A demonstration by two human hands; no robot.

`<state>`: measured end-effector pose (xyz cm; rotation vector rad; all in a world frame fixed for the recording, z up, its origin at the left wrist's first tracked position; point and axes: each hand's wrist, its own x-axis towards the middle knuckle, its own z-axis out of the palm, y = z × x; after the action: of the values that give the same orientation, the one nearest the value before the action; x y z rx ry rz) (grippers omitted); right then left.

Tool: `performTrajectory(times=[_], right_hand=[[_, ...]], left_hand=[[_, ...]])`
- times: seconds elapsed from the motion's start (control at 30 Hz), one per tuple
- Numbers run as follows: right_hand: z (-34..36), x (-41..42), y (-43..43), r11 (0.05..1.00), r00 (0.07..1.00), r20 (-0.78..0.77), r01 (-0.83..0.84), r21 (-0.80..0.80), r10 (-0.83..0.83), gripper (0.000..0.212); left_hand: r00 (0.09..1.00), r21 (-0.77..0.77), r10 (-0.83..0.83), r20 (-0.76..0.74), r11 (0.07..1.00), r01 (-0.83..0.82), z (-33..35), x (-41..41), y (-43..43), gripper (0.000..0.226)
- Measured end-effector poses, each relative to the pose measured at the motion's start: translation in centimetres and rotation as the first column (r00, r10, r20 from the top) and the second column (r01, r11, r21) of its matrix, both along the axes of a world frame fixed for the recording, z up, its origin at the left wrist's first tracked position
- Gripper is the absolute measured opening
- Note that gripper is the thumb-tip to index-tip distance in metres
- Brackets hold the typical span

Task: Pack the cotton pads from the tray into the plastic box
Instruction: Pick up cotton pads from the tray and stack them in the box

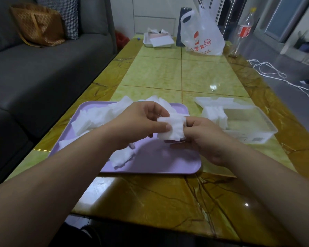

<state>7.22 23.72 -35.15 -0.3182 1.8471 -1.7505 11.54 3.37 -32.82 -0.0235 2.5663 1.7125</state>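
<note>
Reaches in from the lower corners with two bare forearms, meeting above the right half of a lilac tray (168, 161). Pinches a small stack of cotton pads (171, 129) with the left hand (146, 122), thumb flat on the near face and fingers curled behind. Grips the other end with the right hand (207, 138), fingers curled round it, back of the hand toward the camera. Holds the stack lifted clear of the tray, roughly level between both hands. Below and behind, loose cotton pads (96, 116) heaped across the tray's left and far parts, a few more near its middle. Just right of the tray, a clear plastic box (264, 122) with its lid (214, 101) lying open at the far-left side and a row of pads (214, 114) standing on edge at its left end. Works at a glossy table (150, 196) of yellow-green panels with a brown marbled border. At the far end, a white tray (157, 41) of papers, a printed plastic bag (203, 36) and a clear bottle (244, 29) with a red label. To the left, a grey sofa (43, 72) with a brown bag (37, 25) and a checked cushion (68, 15). To the right, white cables (275, 75) on a grey floor.
</note>
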Motion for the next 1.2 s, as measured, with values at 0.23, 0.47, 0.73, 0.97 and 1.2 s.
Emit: performTrajectory(times=[0.23,0.47,0.73,0.97,1.2], right_hand=[[0.01,0.05,0.02,1.0,1.0,0.009,-0.021,-0.018,0.021,0.038],[0.46,0.06,0.09,0.992,0.992,0.086,-0.088,-0.093,0.097,0.034],[0.03,-0.15,0.55,0.987,0.993,0.057,-0.096,-0.126,0.104,0.033],[-0.17,-0.39,0.61,0.982,0.989,0.124,-0.056,-0.178,0.079,0.032],[-0.13,-0.57,0.72,0.975,0.977,0.205,-0.016,-0.222,0.063,0.035]], left_hand=[[0.999,-0.082,0.037,0.007,0.996,-0.036,-0.16,0.15,-0.06,0.021],[0.997,-0.08,0.078,-0.006,0.994,-0.078,-0.2,0.24,0.12,0.029],[0.985,-0.034,0.133,-0.11,0.99,-0.137,-0.18,0.04,0.52,0.007],[0.98,0.034,0.168,-0.105,0.986,-0.165,0.14,0.18,0.59,0.008],[0.976,0.133,0.207,-0.067,0.971,-0.197,0.35,0.1,0.13,0.007]])
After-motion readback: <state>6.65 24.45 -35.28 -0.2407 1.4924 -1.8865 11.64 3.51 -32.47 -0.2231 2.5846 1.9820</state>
